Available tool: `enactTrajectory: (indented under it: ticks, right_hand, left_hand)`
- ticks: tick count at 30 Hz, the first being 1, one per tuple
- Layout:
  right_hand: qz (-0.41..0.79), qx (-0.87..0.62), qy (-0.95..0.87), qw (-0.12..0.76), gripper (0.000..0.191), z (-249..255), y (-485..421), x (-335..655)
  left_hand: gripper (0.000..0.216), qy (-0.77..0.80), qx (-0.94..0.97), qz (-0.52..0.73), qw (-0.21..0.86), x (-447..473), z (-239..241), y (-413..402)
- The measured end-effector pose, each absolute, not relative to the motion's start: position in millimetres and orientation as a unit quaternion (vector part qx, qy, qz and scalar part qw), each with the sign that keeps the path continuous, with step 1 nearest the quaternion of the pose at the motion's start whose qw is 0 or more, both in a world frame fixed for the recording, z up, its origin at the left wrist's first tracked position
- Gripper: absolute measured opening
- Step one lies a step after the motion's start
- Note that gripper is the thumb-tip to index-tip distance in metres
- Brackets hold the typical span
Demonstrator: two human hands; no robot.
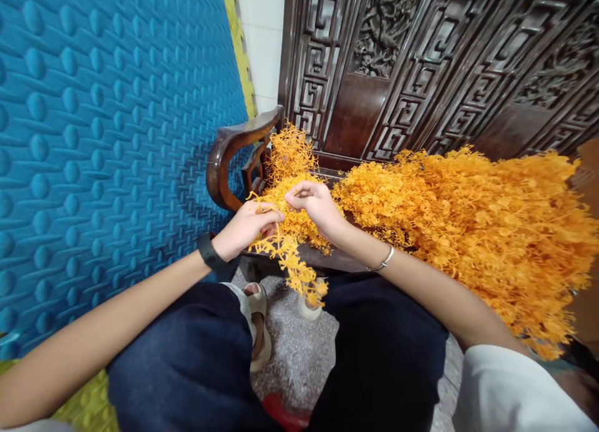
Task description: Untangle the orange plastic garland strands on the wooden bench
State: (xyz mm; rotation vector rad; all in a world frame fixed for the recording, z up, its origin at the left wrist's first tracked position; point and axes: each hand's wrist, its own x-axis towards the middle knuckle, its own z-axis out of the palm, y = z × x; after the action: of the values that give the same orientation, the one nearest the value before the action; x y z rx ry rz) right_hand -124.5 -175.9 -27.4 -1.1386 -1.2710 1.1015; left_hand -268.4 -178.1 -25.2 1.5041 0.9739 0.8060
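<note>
My left hand [259,223], with a dark band at its wrist, is closed on a thin orange artificial flower sprig [297,266]. The sprig's blossoms hang down below the hand, over the gap between my knees. Close by on the right, my right hand [313,204] has its thumb and fingertips pinched together. Whatever is between those fingertips is too small to make out. Behind both hands lies a loose heap of orange artificial flowers [292,154] on the dark wooden bench seat [322,257].
A far larger pile of orange flowers [468,213] covers the bench to the right. The carved wooden backrest [360,113] rises behind, and a curved armrest [222,163] stands at left. Blue foam mat [116,138] fills the left side. A red object [285,412] lies below on the speckled floor [299,363].
</note>
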Motion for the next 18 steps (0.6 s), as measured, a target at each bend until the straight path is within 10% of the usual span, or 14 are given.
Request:
enactTrajectory:
  ticks: [8,18]
  right_hand:
    - [0.231,-0.62,-0.303,0.685,0.02,-14,-92,-78]
    - [0.214,-0.692,-0.463,0.511,0.013,-90,-60,-49]
  left_hand:
    - [0.03,0.434,0.607,0.334,0.576,-275,-28,-180]
    - [0.036,0.388,0.585,0.315,0.639,-286,-34,-181]
